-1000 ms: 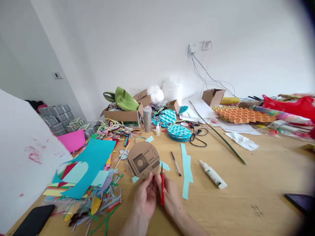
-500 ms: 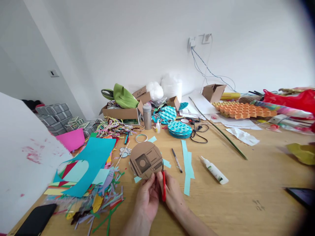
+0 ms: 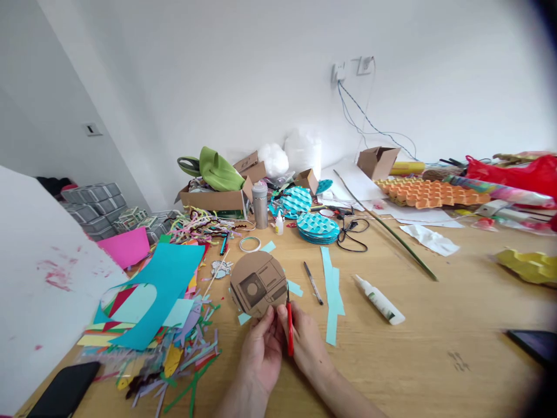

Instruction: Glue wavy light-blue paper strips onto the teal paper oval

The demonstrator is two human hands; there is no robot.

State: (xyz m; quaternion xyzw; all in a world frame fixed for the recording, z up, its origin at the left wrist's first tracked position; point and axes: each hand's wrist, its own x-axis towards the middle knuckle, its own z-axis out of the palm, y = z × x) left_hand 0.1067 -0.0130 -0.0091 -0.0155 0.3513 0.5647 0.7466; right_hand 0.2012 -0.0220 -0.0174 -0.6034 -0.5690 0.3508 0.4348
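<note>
A round brown cardboard disc (image 3: 257, 281) with a dark printed picture on its face is held up over the table. My left hand (image 3: 263, 348) is closed on its lower edge, thumb in front. Red-handled scissors (image 3: 290, 332) are in my right hand (image 3: 304, 337), blades pointing up beside the disc's right edge. The fingers of both hands nearly meet below the disc. Pale blue paper pieces (image 3: 295, 288) lie partly behind the disc. A pen (image 3: 313, 283) and pale blue paper strips (image 3: 332, 299) rest to the right.
Colored paper scraps (image 3: 174, 348) and a blue sheet (image 3: 169, 290) spread at left, near a black phone (image 3: 65, 389). A glue bottle (image 3: 380, 299) lies at right. Farther back are woven blue discs (image 3: 318, 227), a grey flask (image 3: 260, 206), a green stick (image 3: 387, 226) and orange egg trays (image 3: 435, 194).
Almost nothing differs. The view has shifted slightly, while both hands keep the disc and scissors in nearly the same position.
</note>
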